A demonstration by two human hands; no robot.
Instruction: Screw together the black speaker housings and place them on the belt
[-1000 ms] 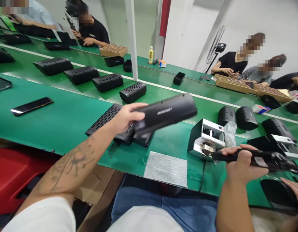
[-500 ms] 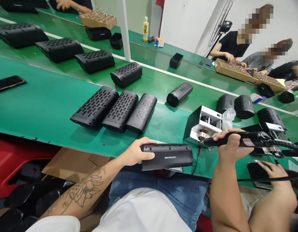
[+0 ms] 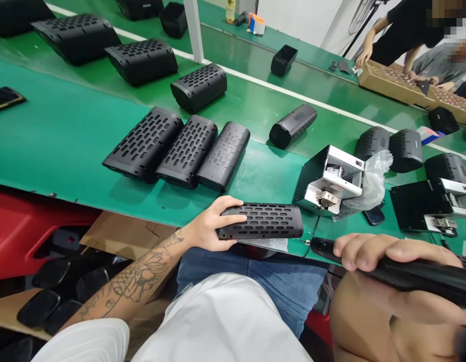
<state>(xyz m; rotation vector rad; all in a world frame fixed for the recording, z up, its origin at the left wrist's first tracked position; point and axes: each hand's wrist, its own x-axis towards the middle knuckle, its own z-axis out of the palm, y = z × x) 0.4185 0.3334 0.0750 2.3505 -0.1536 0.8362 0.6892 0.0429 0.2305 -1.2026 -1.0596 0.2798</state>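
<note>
My left hand (image 3: 214, 226) grips the left end of a black speaker housing (image 3: 273, 221) at the table's front edge. Its slotted face is turned up toward me. My right hand (image 3: 384, 251) is wrapped around a black electric screwdriver (image 3: 414, 275), held nearly level. The screwdriver's thin bit points left at the housing's right end, with a small bright piece near it; whether the bit touches the housing I cannot tell. Behind the screwdriver stands a black and silver screw feeder (image 3: 327, 183). Part of a grey padded sheet (image 3: 273, 245) shows under the housing.
Three slotted housings (image 3: 187, 151) stand in a row left of the feeder. More housings (image 3: 201, 86) lie along the green belt. A clear plastic bag (image 3: 374, 176) leans by the feeder, with a second feeder (image 3: 425, 203) farther right. A phone (image 3: 6, 99) lies at left.
The housing has turned from its lettered side to its slotted face. My right hand has brought the screwdriver from the feeder down toward the housing's right end. The view has tilted downward.
</note>
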